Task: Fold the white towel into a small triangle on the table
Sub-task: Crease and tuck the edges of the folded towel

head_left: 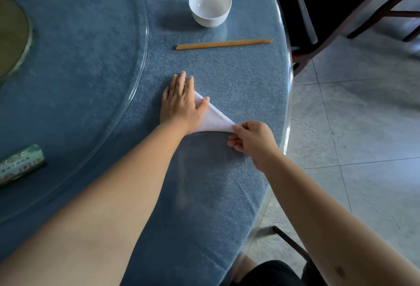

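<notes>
Two hands work mid-frame: the white towel (212,118) is pinned by the flat, released left hand (181,101), its corner pinched by right-hand fingers (236,129); an overstrong pull could undo the fold.

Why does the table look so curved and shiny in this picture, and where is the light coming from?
Head view: the wide-angle lens bends the table edge; glare streaks the glass top near it. The white bowl throws its shadow leftward, so light likely comes from the right. The chair at upper right is slightly blurred.

Looked like a restaurant dining room: round table (238,76) under blue cloth, glass turntable (141,58), white bowl (210,5), chopsticks (223,43), dark wooden chairs (341,12), tiled floor (363,115).
</notes>
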